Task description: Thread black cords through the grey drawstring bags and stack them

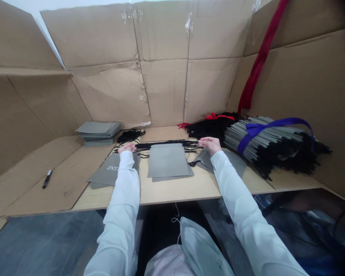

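Note:
Black cords (166, 145) lie stretched across the table just beyond a grey drawstring pouch (168, 161), which rests flat on another in the middle. At the left end of the cords, my left hand (127, 148) is closed on a black cord, above grey pouches (105, 172) with white lettering partly hidden by my sleeve. My right hand (210, 145) pinches the cord at the right end, over more grey pouches (232, 161) lying flat. The fingertips are small in view, so how many cords they hold is unclear.
Stacked grey pouches (99, 132) stand at the back left beside a heap of black cord (130, 135). A pouch bundle tied with purple ribbon (271, 124) and black cords with a red tie (214, 124) lie right. A marker (47, 179) lies left. Cardboard walls (163, 92) enclose the table.

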Tool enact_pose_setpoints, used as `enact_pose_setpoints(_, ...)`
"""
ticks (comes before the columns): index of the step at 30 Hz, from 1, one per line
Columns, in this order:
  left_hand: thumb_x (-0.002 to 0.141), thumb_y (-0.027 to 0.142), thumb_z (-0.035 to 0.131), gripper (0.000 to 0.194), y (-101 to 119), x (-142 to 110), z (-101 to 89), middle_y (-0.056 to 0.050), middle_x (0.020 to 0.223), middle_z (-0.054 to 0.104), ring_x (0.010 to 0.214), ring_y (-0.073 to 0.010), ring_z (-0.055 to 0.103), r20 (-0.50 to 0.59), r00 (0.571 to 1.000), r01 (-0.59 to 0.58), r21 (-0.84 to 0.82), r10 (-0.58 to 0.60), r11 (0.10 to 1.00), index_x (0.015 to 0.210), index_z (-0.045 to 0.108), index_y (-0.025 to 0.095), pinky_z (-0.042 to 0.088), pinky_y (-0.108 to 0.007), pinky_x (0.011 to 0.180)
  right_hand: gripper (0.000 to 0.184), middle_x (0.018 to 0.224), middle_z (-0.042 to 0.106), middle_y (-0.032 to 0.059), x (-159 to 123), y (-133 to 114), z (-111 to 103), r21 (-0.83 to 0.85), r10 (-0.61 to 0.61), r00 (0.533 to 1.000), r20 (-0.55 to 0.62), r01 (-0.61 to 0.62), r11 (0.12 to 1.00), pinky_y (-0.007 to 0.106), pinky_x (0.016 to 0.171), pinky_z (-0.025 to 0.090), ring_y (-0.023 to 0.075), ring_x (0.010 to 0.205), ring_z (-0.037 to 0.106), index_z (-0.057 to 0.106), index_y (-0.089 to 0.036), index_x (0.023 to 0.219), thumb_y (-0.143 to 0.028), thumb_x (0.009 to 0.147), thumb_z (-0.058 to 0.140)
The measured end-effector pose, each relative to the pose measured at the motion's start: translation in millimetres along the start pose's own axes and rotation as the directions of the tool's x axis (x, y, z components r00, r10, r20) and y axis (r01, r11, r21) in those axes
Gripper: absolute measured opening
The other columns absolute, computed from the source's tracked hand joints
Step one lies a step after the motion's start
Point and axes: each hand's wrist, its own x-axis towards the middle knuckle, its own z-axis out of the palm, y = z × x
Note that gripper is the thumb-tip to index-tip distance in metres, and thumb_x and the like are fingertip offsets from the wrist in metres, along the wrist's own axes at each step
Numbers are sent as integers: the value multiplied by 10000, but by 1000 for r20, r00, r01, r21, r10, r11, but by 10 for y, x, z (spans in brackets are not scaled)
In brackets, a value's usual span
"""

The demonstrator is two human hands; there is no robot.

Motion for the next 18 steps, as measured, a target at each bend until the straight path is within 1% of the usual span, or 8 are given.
enact_pose_setpoints(4,579,-100,495,181,-25,45,10,-82,719,605,862,-212,560,-9,1000,10,2,-10,1000,620,544,69,506,-322,694,212,523,605,34,31,61,24,-66,21,1000,20,-20,998,254,623,526,137,522,597,579,-101,589,-66,429,714)
enact_pose_setpoints(6,579,-98,499,161,-25,49,14,-83,710,607,852,-207,562,7,1000,15,9,-15,1000,591,528,60,506,-290,686,222,527,609,37,41,84,33,-104,40,998,38,-36,994,248,616,527,139,525,598,583,-103,591,-86,420,723)
enact_pose_setpoints(10,573,-105,505,187,-8,20,33,-79,678,610,846,-201,569,28,998,51,32,-51,998,519,509,74,507,-239,676,220,529,612,32,49,114,40,-168,58,997,53,-48,985,233,602,527,139,531,601,588,-114,594,-111,422,725)
enact_pose_setpoints(15,563,-87,535,185,21,-20,50,-77,710,625,878,-225,561,72,995,70,52,-74,996,515,520,91,509,-296,690,221,530,614,23,47,130,47,-203,37,998,50,-26,979,231,595,525,136,531,600,590,-124,602,-121,424,721)
enact_pose_setpoints(18,542,-89,555,190,29,-24,49,-84,704,622,877,-227,562,90,992,85,77,-92,993,509,529,96,508,-308,701,210,528,612,20,40,125,56,-215,33,998,52,-21,976,243,595,526,139,536,599,590,-131,596,-121,428,716)
